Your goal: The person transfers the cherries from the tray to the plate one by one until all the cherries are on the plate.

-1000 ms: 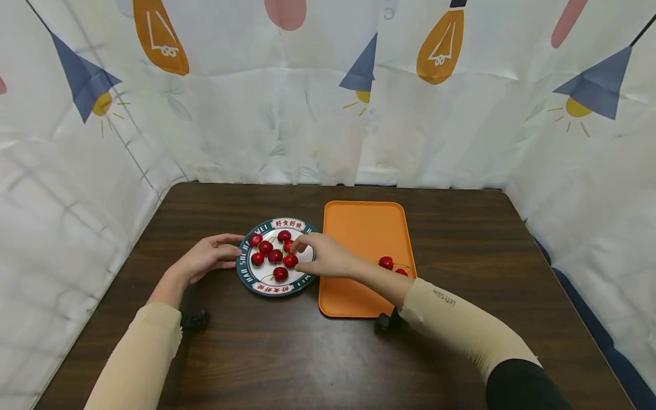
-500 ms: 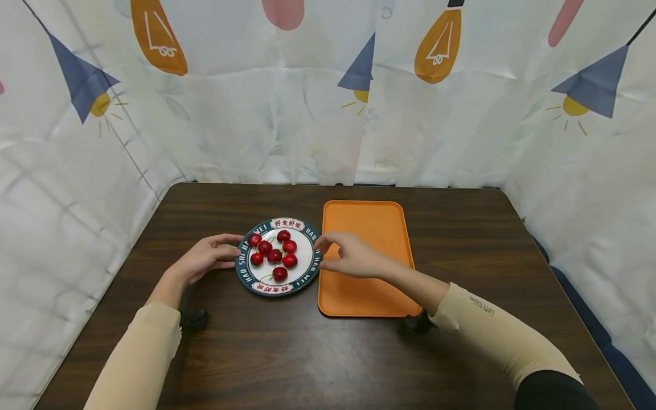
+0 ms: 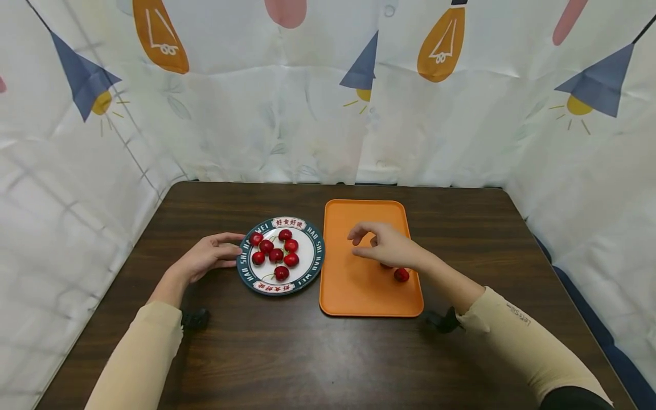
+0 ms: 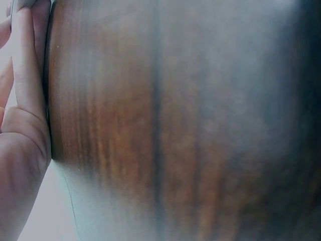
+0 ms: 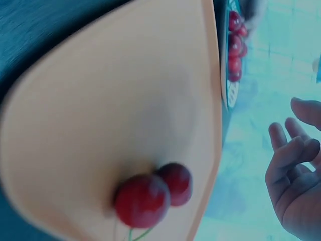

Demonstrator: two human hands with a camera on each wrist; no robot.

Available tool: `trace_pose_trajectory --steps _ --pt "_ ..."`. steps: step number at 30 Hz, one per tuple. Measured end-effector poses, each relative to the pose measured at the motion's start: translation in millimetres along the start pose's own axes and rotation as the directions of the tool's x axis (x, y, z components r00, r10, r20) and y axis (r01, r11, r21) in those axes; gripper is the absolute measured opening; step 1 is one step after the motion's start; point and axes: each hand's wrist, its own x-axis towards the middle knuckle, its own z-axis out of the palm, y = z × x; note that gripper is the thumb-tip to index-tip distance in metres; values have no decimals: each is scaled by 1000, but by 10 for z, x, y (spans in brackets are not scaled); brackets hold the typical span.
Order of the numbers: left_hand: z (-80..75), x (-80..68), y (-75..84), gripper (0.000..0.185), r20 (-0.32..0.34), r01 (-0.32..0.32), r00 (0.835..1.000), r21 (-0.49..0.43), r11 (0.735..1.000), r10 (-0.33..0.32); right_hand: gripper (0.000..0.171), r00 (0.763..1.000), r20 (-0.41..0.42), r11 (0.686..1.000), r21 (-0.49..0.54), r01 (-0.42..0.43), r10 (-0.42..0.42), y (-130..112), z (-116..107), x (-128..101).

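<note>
A: Where are the cherries (image 3: 276, 255)?

B: There are 8 on the round plate (image 3: 318, 250), just right of the left grip (image 3: 207, 257). 2 more lie on the orange tray (image 3: 353, 297), below the right grip (image 3: 386, 245) and toward its wrist side. In the head view the right grip mostly hides 1 of those 2, but the right wrist view shows the pair close together.

A: What is each grip doing?

B: The right grip hovers over the tray, thumb and fingers loosely bent and apart, with nothing visible between them. The left grip keeps its fingers fairly straight against the plate's rim, on the side away from the tray.

A: Why hold it there?

B: Probably to steady the plate, since a light touch at the edge could stop it sliding while leaving the middle free to reach. The plate lies between the grips, just beside the tray, which presumably keeps any crossing short.

A: How are the containers filled?

B: The plate's cherries form a loose group on its white centre. The tray's sit near its right edge, leaving much bare orange left of the right grip.

A: And beyond?

B: A dark wooden bench (image 3: 256, 359) beneath both grips, and a patterned curtain (image 3: 318, 131) past them.
</note>
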Motion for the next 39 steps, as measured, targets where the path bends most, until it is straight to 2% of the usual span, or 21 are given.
trace_pose_trajectory --steps 13,23,32,39 --pt "24 6 -20 58 2 -12 1000 -20 1000 12 25 996 -49 997 8 -81 81 422 -148 -267" --pt "9 -12 -12 60 2 -3 1000 -21 1000 3 32 990 -36 987 91 -133 136 665 -198 -388" --pt "4 13 -43 58 -3 -11 1000 -27 1000 11 29 988 -64 990 -12 -138 137 745 -160 -403" --pt "-3 0 -27 58 2 -16 1000 -13 1000 16 26 987 -66 988 -46 -148 145 765 -107 -395"
